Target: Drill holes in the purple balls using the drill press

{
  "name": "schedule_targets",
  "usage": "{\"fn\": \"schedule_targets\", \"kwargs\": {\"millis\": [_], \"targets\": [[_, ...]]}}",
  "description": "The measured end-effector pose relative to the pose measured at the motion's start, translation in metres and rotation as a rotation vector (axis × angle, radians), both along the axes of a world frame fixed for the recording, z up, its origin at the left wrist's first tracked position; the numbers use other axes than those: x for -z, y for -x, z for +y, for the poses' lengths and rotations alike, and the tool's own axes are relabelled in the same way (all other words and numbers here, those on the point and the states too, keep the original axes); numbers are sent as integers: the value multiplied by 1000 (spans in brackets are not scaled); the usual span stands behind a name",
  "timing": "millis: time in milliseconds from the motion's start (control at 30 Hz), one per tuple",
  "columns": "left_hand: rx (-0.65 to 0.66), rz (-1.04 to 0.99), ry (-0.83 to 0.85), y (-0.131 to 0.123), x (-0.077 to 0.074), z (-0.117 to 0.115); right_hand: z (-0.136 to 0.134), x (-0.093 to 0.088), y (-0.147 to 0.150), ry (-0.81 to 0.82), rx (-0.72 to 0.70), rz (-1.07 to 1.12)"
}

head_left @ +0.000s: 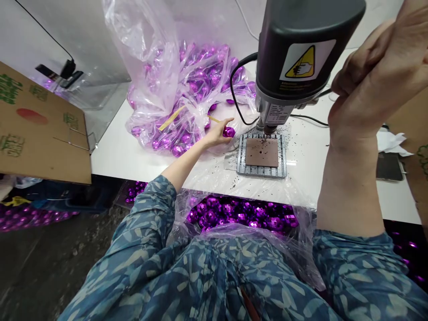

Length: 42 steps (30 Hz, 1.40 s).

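Note:
My left hand (pixel 219 132) reaches forward across the white table (pixel 113 154) and pinches a purple faceted ball (pixel 229 132) at the mouth of a clear plastic bag (pixel 174 89) full of the same balls. My right hand (pixel 374 76) is raised at the right, fingers closed round the thin lever (pixel 325 92) of a bench drill press (pixel 301 53). Under the drill bit lies a brown block (pixel 262 152) on a ribbed metal base (pixel 282 157), with dark chips scattered around.
A second clear bag of purple balls (pixel 240 214) hangs at the table's near edge against my lap. A cardboard box (pixel 36 129) stands at the left. A black cable (pixel 236 96) loops beside the drill. A phone (pixel 389 167) and crumpled paper (pixel 393 142) lie at the right.

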State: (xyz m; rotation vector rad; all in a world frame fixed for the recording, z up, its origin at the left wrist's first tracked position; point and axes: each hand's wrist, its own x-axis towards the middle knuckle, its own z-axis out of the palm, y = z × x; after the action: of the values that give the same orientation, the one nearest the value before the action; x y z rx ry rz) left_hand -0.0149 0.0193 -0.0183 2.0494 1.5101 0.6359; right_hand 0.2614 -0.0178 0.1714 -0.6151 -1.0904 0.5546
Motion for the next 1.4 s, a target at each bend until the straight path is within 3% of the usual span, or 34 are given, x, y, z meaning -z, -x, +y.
{"fn": "schedule_targets", "kwargs": {"millis": [100, 200, 300, 400, 667, 900, 1200, 1400], "targets": [[-130, -78, 22, -3, -13, -11, 4, 1, 0, -41, 15, 75], [-259, -531, 208, -11, -26, -24, 4, 2, 1, -9, 27, 36], [-207, -952, 420, -25, -31, -42, 4, 1, 2, -8, 37, 39], [-160, -1083, 519, -41, -27, -60, 5, 0, 3, 3, 40, 47], [-286, -896, 322, -77, 10, -69, -3, -5, 6, -38, 26, -33], [-95, -674, 119, -82, 38, -62, -1, -2, 9, -59, 43, -21], [-27, -481, -46, -97, 35, -69, 1, -1, 5, -53, 32, -30], [38, -458, -137, -105, 38, -72, -1, 1, 5, -113, -3, -23]]}}
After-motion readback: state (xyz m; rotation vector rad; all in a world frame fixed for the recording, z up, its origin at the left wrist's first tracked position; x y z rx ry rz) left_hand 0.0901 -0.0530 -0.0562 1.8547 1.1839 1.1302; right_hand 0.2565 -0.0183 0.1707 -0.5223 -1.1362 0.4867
